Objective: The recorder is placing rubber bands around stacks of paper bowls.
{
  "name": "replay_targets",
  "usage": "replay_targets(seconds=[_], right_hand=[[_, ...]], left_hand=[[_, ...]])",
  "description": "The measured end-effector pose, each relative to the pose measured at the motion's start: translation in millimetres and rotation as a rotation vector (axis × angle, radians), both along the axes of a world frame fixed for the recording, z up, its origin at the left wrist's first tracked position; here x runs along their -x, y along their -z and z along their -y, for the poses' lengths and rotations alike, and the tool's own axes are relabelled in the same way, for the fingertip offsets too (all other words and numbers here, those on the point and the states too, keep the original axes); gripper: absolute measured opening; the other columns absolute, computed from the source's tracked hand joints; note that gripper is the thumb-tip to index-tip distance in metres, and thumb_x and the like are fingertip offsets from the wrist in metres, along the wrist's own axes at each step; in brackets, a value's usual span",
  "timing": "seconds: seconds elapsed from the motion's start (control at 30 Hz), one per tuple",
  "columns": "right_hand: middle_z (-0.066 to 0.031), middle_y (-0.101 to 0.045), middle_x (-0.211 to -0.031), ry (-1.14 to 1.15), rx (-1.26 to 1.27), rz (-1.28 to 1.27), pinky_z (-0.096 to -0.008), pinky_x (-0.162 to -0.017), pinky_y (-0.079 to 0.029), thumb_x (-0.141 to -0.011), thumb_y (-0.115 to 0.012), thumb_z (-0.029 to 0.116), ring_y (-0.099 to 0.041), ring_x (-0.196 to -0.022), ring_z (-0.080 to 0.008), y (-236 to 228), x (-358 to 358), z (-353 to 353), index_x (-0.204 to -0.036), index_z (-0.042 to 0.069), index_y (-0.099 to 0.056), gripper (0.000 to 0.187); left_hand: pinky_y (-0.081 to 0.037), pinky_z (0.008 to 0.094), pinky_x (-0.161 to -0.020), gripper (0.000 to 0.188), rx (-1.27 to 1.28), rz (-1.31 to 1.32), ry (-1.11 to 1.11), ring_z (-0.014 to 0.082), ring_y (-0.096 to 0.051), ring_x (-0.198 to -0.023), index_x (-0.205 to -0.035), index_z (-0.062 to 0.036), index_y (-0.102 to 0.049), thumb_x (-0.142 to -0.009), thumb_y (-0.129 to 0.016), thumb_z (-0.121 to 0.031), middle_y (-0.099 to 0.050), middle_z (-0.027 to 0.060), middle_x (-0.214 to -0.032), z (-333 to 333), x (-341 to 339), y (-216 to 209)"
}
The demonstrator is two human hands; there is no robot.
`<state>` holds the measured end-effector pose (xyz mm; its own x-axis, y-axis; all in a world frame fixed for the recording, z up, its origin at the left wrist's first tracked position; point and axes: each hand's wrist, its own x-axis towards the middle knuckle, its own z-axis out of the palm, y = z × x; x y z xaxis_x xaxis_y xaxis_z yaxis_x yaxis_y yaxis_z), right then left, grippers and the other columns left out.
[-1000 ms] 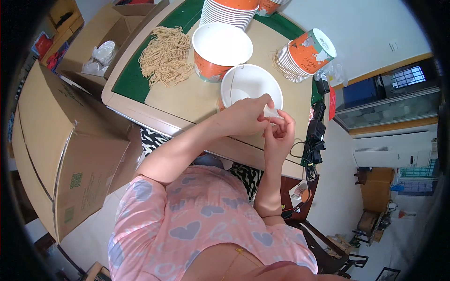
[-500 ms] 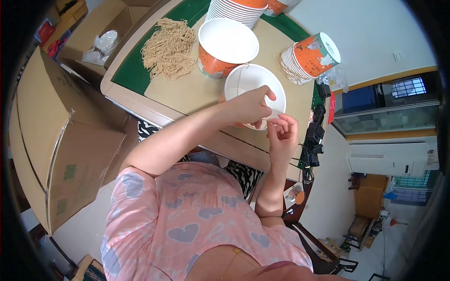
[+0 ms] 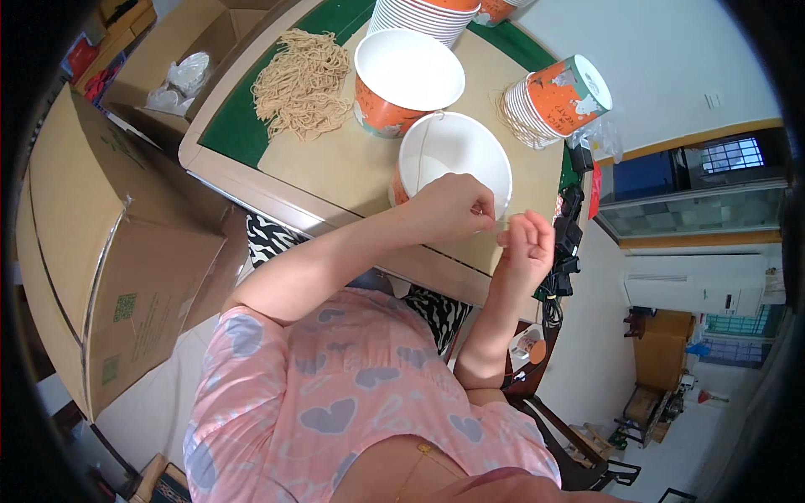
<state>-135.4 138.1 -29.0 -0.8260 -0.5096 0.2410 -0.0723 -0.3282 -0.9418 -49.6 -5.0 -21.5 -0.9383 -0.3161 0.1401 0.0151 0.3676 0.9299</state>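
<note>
A white paper bucket with an orange outside stands near the table's front edge, its mouth tilted toward me. A thin tan cord hangs from its far rim down inside the bucket. My left hand is over the near rim, closed with thumb and fingertips pinched on the cord. Just beyond the rim to the right, my right hand has its fingertips pinched close to the left ones, a short pale bit of cord between them. The cord's ends are too small to make out.
Behind stands another orange bucket. A heap of tan cords lies to its left. Stacked buckets stand at the back, and a stack on its side lies right. Black power adapters line the right edge; cardboard boxes stand left.
Both hands have shifted right and slightly toward me, out of the bucket's mouth to its near right rim. My left fingers have drawn together, and my right fingers have curled closer.
</note>
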Motion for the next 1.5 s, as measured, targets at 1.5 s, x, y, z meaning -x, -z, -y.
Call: replay_targets(seconds=[1.5], right_hand=[[-0.0019,-0.054,-0.075,-0.076,-0.541,-0.734,-0.0207,-0.064,-0.041,-0.086,-0.061,-0.001,-0.049,-0.068,-0.0086,-18.1,19.5,-10.5,-0.085,0.0,-0.056,0.005]], left_hand=[[-0.048,0.0367,-0.064,0.028,0.181,0.264,0.046,0.0253,-0.062,-0.069,-0.079,-0.0004,-0.066,-0.083,-0.058,-0.028,-0.065,0.0129,-0.076,18.3,4.1,-17.0]])
